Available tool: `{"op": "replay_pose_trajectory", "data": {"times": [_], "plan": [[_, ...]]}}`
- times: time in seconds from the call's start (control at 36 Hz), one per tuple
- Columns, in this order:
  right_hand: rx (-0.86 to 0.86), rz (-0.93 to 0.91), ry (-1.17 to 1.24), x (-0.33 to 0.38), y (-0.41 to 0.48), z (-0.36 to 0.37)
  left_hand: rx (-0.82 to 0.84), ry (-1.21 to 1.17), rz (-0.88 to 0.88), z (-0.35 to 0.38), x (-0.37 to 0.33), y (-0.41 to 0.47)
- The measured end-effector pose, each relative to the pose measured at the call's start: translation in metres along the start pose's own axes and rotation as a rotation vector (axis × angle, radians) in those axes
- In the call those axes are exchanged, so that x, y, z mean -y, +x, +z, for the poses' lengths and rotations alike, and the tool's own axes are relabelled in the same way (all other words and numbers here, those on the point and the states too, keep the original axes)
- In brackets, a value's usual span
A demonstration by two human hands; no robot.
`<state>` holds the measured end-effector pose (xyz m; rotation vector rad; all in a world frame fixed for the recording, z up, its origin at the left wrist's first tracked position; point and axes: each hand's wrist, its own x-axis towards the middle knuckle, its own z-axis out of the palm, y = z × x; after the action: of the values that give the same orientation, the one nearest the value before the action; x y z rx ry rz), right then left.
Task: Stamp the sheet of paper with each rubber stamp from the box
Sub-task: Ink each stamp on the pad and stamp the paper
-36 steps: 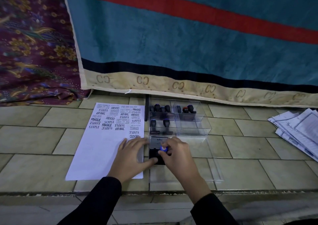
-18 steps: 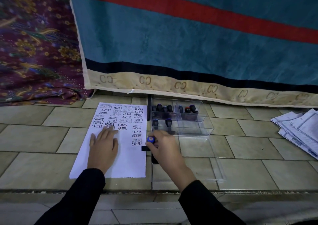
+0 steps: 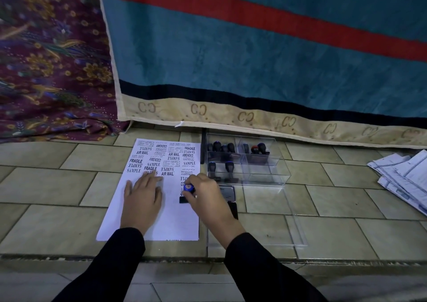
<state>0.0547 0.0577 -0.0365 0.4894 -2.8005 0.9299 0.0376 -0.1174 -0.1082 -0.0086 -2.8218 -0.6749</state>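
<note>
The right hand (image 3: 203,194) pinches the small, rigid blue-knobbed rubber stamp (image 3: 187,192) near the right edge of the thin white paper sheet (image 3: 171,218), which the flat, open left hand (image 3: 142,197) pins.

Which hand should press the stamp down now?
The right hand: it already grips the blue-topped stamp over the sheet of paper. The left hand lies flat on the sheet, probably steadying it.

several prints on the sheet of paper (image 3: 147,209) under both hands; the stack of papers (image 3: 402,181) cut off at right
</note>
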Motion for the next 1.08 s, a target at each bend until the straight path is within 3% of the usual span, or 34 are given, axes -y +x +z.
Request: {"op": "replay_pose_trajectory", "data": {"times": [0.44, 0.78, 0.89, 1.08], "plan": [[0.058, 0.059, -0.079, 0.008, 0.001, 0.0, 0.0, -0.005, -0.015, 0.0, -0.003, -0.002], [0.021, 0.064, -0.007, 0.006, -0.003, -0.001, -0.008, -0.003, -0.014, 0.002, -0.002, -0.001], [0.046, 0.148, 0.088, 0.003, 0.012, -0.016, -0.027, 0.003, -0.004, 0.003, 0.0, 0.0], [-0.275, 0.26, 0.272, -0.012, 0.052, -0.072, -0.014, 0.001, -0.017, 0.004, 0.0, -0.001]]}}
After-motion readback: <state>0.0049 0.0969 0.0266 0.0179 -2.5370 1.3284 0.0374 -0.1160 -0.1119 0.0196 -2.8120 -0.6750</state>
